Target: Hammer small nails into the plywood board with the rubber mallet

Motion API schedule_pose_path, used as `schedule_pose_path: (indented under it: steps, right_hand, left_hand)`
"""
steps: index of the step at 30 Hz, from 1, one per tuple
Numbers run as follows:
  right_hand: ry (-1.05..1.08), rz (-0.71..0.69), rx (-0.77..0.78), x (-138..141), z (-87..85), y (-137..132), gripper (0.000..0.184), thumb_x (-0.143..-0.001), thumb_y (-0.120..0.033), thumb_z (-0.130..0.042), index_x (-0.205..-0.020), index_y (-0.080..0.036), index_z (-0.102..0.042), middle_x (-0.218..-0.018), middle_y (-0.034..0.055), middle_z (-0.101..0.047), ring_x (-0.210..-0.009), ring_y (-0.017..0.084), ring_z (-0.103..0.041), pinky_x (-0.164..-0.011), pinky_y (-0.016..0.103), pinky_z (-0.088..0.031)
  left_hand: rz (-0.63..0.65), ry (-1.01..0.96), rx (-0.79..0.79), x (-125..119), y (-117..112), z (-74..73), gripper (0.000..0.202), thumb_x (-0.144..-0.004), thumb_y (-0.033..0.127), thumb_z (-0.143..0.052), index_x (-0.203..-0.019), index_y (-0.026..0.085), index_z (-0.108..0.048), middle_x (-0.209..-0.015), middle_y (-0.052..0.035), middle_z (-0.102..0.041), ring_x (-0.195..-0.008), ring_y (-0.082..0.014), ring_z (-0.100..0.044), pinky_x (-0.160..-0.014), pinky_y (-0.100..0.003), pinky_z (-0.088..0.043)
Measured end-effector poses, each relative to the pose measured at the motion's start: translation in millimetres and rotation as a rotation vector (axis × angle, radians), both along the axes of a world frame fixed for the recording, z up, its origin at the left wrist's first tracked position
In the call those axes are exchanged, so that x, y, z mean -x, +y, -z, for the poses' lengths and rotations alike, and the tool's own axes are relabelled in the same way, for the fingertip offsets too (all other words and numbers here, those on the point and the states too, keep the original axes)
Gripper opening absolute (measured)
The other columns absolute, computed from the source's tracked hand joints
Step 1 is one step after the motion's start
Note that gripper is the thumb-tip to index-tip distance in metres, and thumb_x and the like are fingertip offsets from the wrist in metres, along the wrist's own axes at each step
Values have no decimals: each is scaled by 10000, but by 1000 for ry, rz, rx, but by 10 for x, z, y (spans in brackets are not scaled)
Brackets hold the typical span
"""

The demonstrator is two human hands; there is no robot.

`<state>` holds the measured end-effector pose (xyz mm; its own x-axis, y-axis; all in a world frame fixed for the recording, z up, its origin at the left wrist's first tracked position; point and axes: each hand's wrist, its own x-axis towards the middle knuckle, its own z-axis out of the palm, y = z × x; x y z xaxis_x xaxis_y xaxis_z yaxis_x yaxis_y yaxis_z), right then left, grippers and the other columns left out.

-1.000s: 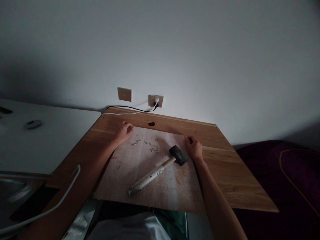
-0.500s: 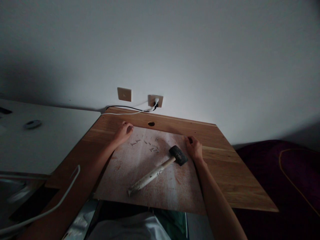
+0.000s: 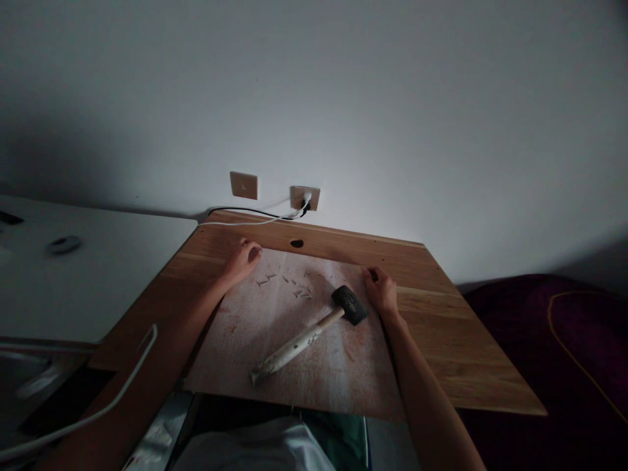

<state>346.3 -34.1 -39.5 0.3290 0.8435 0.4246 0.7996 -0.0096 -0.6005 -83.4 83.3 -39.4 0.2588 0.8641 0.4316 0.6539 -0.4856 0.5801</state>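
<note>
A worn, reddish-white board [image 3: 299, 386] lies on the wooden tabletop, its near edge toward my body. At its far left corner is my left hand [image 3: 244, 257], fingers curled and closed on the edge. My right hand [image 3: 379, 288] is closed at the far right corner in the same way. On the board rests a mallet [image 3: 299, 343] with a black head and a pale, chipped handle, the head close to my right hand. Several small nails or screws [image 3: 301, 294] lie scattered near the board's far side; their exact kind is too small to tell.
The wooden tabletop [image 3: 456, 340] has a cable hole [image 3: 297, 243] near the wall. Cables [image 3: 245, 222] run to a wall socket [image 3: 305, 197]. A white table [image 3: 112, 275] adjoins on the left, and dark purple fabric [image 3: 520, 327] is at the right. A white cable [image 3: 118, 396] crosses my left arm.
</note>
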Motion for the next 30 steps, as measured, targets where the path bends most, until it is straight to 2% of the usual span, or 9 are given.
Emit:
schedule_pose_path:
  steps: [14,19,21,25,28,30]
  right_hand:
    - [-10,-3,6,9,-26,-12,530,-937,-637,-464,-847,-197,-746,-830,161,-781,-756,274,-698,-750,370,-536]
    - [-6,4,14,16,-27,-5,519,-926,-628,-464,-836,-199,-742,-851,176,-791,-782,286,-712,-763,379,-539]
    - [-3,3,17,19,-33,-7,513,-924,-624,-468,-841,-199,-743,-855,177,-794,-783,288,-716,-765,380,-542]
    - [-4,4,19,21,-47,-16,497,-923,-612,-473,-850,-201,-743,-856,174,-798,-777,289,-719,-773,384,-545]
    - [-8,6,20,21,-48,-18,496,-925,-613,-471,-843,-206,-742,-849,171,-800,-776,288,-720,-775,382,-545]
    - [-9,8,19,21,-43,-17,497,-927,-618,-470,-844,-209,-741,-848,168,-802,-778,287,-721,-775,380,-546]
  left_hand:
    - [-15,6,-3,-8,8,22,115,-959,275,-596,-972,208,-688,-1052,-67,-622,-1050,-251,-643,-1034,-427,-544]
    - [-6,80,-68,-39,-63,-52,121,-975,249,-578,-994,214,-693,-1103,-80,-634,-1087,-256,-654,-1068,-430,-540]
    - [56,111,-114,-98,-163,-118,156,-1016,293,-570,-1042,215,-703,-1176,-87,-648,-1150,-257,-653,-1113,-431,-521]
    - [320,218,-144,-283,-465,-227,396,-1068,526,-570,-1286,224,-705,-1402,-120,-649,-1339,-302,-612,-1209,-472,-464]
    - [477,309,-124,-392,-642,-239,580,-1041,637,-593,-1449,229,-646,-1548,-144,-599,-1465,-328,-536,-1268,-491,-405]
    - [543,342,-102,-422,-690,-223,646,-1029,648,-612,-1516,223,-598,-1598,-152,-567,-1496,-325,-517,-1280,-486,-394]
